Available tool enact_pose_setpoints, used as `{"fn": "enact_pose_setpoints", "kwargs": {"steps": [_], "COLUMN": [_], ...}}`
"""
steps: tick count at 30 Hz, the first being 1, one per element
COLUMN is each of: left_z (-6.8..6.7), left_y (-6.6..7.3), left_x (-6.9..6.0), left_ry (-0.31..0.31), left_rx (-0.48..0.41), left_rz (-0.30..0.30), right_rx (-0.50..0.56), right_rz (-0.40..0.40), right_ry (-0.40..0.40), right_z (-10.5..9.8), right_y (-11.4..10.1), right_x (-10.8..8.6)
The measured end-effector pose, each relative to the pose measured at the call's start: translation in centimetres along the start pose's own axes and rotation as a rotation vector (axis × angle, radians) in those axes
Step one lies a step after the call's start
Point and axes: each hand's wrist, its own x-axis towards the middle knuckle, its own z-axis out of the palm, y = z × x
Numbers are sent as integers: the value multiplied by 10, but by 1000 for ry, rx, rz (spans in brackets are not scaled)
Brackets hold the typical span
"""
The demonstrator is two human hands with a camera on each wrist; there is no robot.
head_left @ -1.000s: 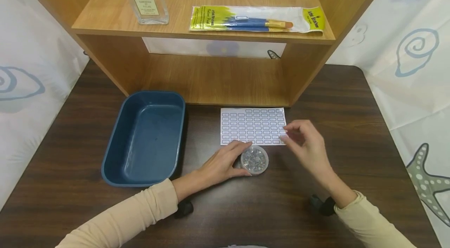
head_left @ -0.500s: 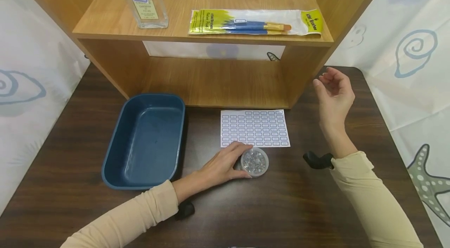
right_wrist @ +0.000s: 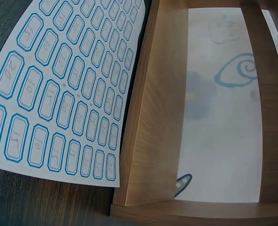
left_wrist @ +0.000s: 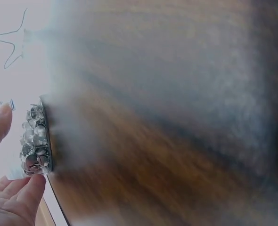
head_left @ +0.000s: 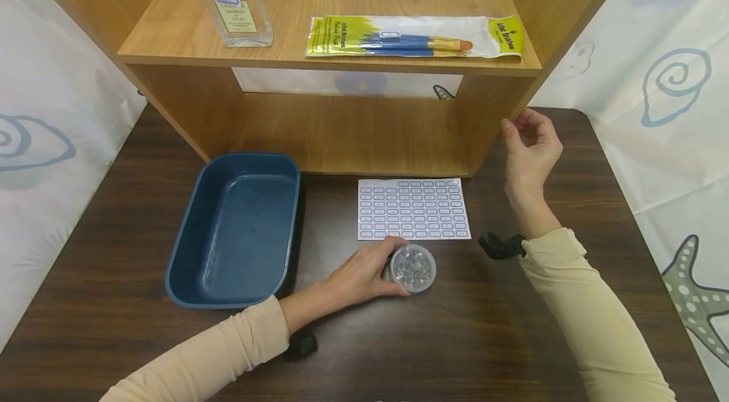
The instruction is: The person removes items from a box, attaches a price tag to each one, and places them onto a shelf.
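Observation:
In the head view my left hand point(head_left: 367, 272) grips a round, clear tub point(head_left: 412, 269) from its left side, thumb nearest me and fingers on the far side. Small, clear, shiny pieces fill the tub; their exact kind is unclear. The left wrist view has the tub point(left_wrist: 35, 139) edge-on between thumb and fingers. My right hand point(head_left: 532, 149) is raised beside the shelf's right side panel, fingers loosely curled and nothing visible in them. Whether its fingertips touch the panel I cannot tell. A sheet of numbered stickers point(head_left: 412, 209) lies just beyond the tub.
A blue plastic basin point(head_left: 247, 234) stands left on the dark table point(head_left: 398, 351). Behind rises a wooden shelf unit point(head_left: 353, 130). Its upper board carries a labelled glass perfume bottle point(head_left: 239, 12) and a packet of paintbrushes point(head_left: 416, 36), which also bears a small sticker.
My right hand has left the sticker sheet's right edge and gone up and away to the shelf's side, then slightly left. The left hand keeps the tub, which has shifted slightly toward me.

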Motion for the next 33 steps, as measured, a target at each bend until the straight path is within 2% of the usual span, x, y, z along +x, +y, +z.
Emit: {"fn": "enact_pose_setpoints", "kwargs": {"steps": [7,11,14,20,24,26,33], "left_z": [-1,-4,-9,-36,-59,-70,-103], "left_y": [6,10,14,21,19,16,-2], "left_x": [-2,-2,-2,5,17,23,43], "left_ry": [13,-13,-47,-68,-76,-93,-133], "left_rx": [-1,19,-6,-135,-202,-225,-194], "left_rz": [-23,-41,-68,-116,-142,-177,-233], "right_rx": [-1,6,2,-15,-36,-32,-37], "right_rz": [3,11,6,12,7,6,-2], "right_ry": [34,46,50,50,48,48,45], "right_z": [2,0,0,2,3,4,2], "right_y": [2,9,11,1,-2,-2,-2], "right_x": [0,3,4,0,0,0,0]}}
